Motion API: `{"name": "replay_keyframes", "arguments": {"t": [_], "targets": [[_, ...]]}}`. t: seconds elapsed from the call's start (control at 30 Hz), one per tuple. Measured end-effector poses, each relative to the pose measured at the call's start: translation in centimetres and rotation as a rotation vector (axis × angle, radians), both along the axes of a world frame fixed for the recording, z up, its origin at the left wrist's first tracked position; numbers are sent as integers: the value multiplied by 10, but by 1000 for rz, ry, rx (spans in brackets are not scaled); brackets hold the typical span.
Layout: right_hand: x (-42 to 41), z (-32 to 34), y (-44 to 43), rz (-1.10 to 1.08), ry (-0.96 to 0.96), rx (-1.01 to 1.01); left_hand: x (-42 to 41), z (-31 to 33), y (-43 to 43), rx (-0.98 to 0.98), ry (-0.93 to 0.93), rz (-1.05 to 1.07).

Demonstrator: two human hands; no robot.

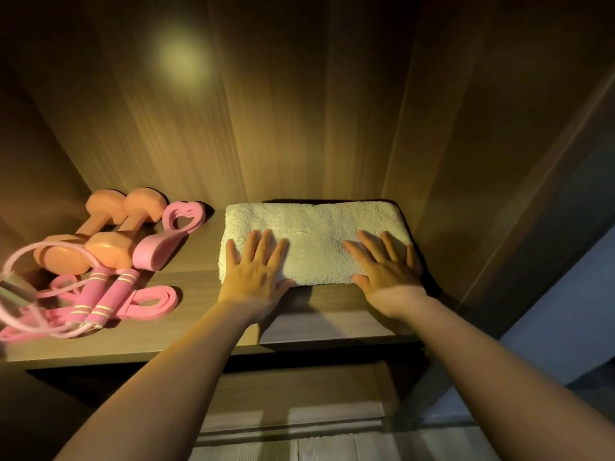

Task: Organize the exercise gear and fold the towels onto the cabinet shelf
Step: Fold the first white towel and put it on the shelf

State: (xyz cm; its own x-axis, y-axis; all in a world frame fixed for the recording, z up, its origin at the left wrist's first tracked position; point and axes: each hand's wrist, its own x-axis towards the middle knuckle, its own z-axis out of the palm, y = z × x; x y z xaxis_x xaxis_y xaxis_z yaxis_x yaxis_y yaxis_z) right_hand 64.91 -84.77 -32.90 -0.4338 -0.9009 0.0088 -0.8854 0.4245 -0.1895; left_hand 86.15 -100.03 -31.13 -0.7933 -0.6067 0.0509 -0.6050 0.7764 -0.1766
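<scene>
A folded white towel (pixel 312 227) lies on the wooden cabinet shelf (pixel 199 331), against the back right corner. My left hand (pixel 254 274) rests flat on the towel's near left part, fingers straight and spread. On the near right part my right hand (pixel 386 271) presses flat in the same way. At the left of the shelf lie two orange dumbbells (pixel 106 234), a pink heart-shaped grip piece (pixel 166 241), a pink skipping rope (pixel 96 294) with striped handles, and a pink resistance band (pixel 156 301).
Wooden cabinet walls close the shelf at the back (pixel 266 111), left and right (pixel 482 161). A lower shelf (pixel 299 404) shows beneath. A strip of bare shelf separates the gear from the towel. Grey-blue floor lies at the right edge.
</scene>
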Motion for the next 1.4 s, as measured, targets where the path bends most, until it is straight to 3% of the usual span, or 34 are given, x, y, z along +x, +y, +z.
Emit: {"name": "replay_keyframes", "arguments": {"t": [0.27, 0.57, 0.7, 0.87, 1.4], "targets": [[-33, -10, -46, 11, 78, -122, -28, -2, -43, -38, 65, -38], [-44, -11, -61, 15, 110, -129, -39, -8, -63, -16, 91, -42], [-45, 9, -67, 49, 73, -100, -43, 8, -56, -128, 165, -93], [-44, 3, -73, 31, 129, -33, -59, 8, -58, -18, 61, -48], [-55, -2, -84, 43, 168, -15, -71, 2, -68, -11, 32, 3]]}}
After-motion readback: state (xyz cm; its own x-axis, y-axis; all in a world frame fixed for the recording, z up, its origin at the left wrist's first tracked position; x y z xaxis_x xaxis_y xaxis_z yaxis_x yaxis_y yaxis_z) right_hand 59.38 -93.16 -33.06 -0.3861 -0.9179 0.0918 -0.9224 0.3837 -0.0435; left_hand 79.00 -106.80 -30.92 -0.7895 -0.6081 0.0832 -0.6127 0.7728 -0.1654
